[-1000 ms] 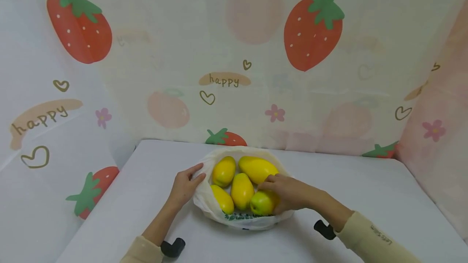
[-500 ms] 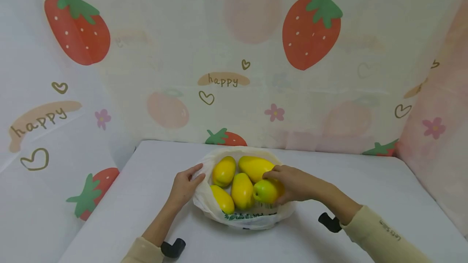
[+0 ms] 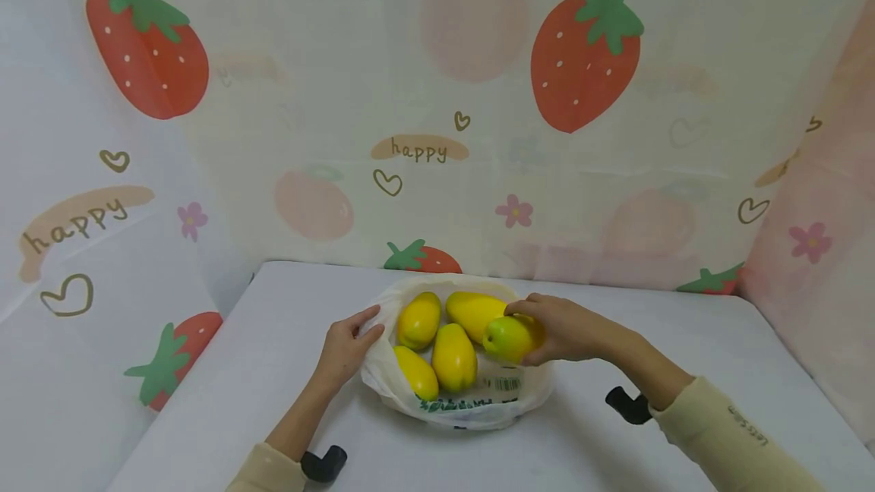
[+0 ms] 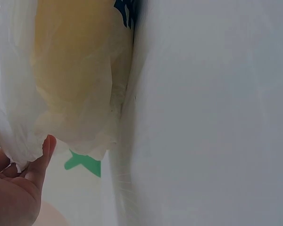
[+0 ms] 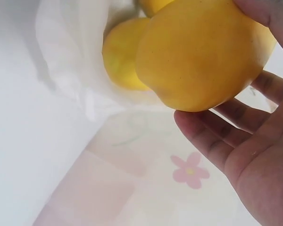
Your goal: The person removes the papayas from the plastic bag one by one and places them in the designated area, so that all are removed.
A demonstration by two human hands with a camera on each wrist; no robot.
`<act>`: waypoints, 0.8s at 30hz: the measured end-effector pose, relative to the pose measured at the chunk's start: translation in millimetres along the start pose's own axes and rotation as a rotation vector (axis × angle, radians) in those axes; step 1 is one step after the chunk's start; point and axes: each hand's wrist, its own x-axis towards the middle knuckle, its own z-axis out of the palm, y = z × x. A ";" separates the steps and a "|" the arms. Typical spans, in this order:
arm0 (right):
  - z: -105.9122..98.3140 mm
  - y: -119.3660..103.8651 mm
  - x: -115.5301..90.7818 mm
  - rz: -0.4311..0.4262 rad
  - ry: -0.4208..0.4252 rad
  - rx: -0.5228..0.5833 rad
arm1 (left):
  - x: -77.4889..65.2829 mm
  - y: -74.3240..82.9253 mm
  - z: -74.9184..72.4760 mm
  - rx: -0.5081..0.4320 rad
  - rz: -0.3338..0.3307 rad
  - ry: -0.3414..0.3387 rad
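Note:
My right hand (image 3: 563,327) holds a yellow mango (image 3: 509,338) with a greenish end, fingers and thumb curled round it, over the right side of an open white plastic bag (image 3: 472,420). In the right wrist view the held mango (image 5: 203,56) shows yellow, with the fingertips at its underside and the thumb above. Several more yellow mangoes lie in the bag, one in the middle (image 3: 454,357) and one at the back left (image 3: 419,320). At the bag's left rim, my left hand (image 3: 345,348) pinches the plastic; the left wrist view shows the bag's edge (image 4: 19,141) between thumb and fingers.
The bag stands on a white-covered table (image 3: 287,393). Behind it rises a backdrop (image 3: 328,112) printed with strawberries, with similar side sheets at left and right. Black fittings show at the left wrist (image 3: 324,464) and right wrist (image 3: 627,405).
My right hand has lifted the mango from the bag's front right and moved it back and to the right, uncovering printing on the bag. The left hand has stayed at the rim.

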 end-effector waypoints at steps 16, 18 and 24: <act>-21.0 11.9 -5.8 0.016 0.051 -0.013 | -1.8 1.3 0.2 -0.010 0.015 0.013; -24.8 13.6 -6.5 0.026 0.054 0.000 | -2.4 1.3 0.5 -0.018 0.012 0.013; -36.2 21.8 -5.8 0.053 0.062 0.022 | -2.9 2.7 0.5 -0.032 -0.001 0.020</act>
